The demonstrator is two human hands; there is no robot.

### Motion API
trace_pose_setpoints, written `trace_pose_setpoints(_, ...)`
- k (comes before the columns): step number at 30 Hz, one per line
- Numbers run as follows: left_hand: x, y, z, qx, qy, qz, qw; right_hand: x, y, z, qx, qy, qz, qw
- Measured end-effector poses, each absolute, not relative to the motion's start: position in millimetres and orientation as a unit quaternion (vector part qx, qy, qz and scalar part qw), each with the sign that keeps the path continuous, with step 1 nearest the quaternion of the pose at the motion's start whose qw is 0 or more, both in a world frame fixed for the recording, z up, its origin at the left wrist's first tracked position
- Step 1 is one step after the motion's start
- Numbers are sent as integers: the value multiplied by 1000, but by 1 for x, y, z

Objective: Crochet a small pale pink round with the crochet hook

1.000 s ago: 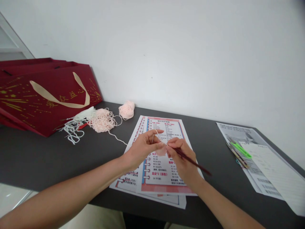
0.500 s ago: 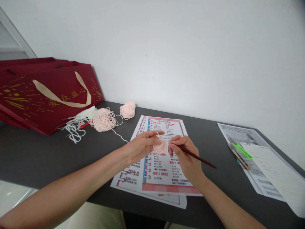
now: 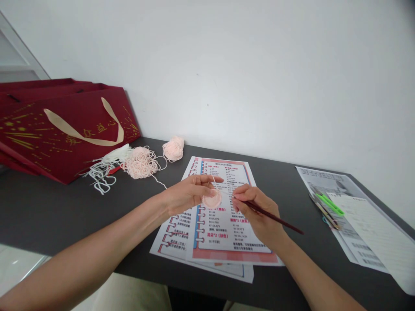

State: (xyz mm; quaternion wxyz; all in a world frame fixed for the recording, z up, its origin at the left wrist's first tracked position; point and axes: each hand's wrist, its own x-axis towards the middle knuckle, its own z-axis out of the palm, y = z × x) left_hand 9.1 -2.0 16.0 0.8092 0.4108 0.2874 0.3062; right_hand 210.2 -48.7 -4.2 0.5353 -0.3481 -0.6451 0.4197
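Observation:
A small round pale pink crochet piece (image 3: 212,200) hangs from the fingers of my left hand (image 3: 191,190), pinched near its top edge. A strand of pink yarn rises over the left index finger. My right hand (image 3: 256,211) is closed around the dark brown handle of a crochet hook (image 3: 275,217). Its thin metal shaft points left toward the pink piece; whether the tip is in a stitch is too small to tell. Both hands are above printed pattern sheets (image 3: 223,255). Pink yarn (image 3: 140,163) lies loosely heaped to the left, its strand leading toward my left hand.
A dark red gift bag (image 3: 65,129) stands at the back left, with white yarn (image 3: 103,172) before it. Another pink yarn ball (image 3: 173,149) sits near the wall. On the right, papers (image 3: 366,233) hold bright green snips (image 3: 330,204) and a slim dark tool (image 3: 324,212).
My right hand and the hook have drawn slightly right, away from my left hand. The pink piece has shifted a little left and its face shows more.

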Motion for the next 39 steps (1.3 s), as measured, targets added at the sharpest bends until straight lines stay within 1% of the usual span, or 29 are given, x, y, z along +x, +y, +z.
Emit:
trace_pose_setpoints(2,8,-1,18,413,282,291,816,213,-49,-3,-352,-663,408,519)
trace_pose_setpoints(7,4,2,22,437,286,256,813,215,-43,1,-301,-602,510,535)
trace_pose_setpoints(11,-1,4,21,463,264,208,820,216,-42,5,-284,-580,559,520)
trace_pose_setpoints(15,-2,4,21,485,261,186,813,216,-43,8,-258,-520,637,507)
trace_pose_setpoints(18,2,1,21,511,276,212,786,215,-41,6,-258,-459,690,496)
trace_pose_setpoints(21,9,-3,20,549,309,291,720,211,-38,3,-266,-402,722,496)
trace_pose_setpoints(24,17,-8,17,570,343,349,660,205,-39,2,-279,-386,709,520)
trace_pose_setpoints(27,21,-12,14,578,356,378,629,201,-42,3,-295,-419,658,551)
trace_pose_setpoints(30,23,-14,13,578,361,386,622,200,-44,3,-308,-453,618,564)
trace_pose_setpoints(35,24,-16,14,579,372,382,617,205,-43,1,-302,-495,597,554)
trace_pose_setpoints(39,24,-16,14,580,374,386,613,207,-43,-3,-310,-536,554,557)
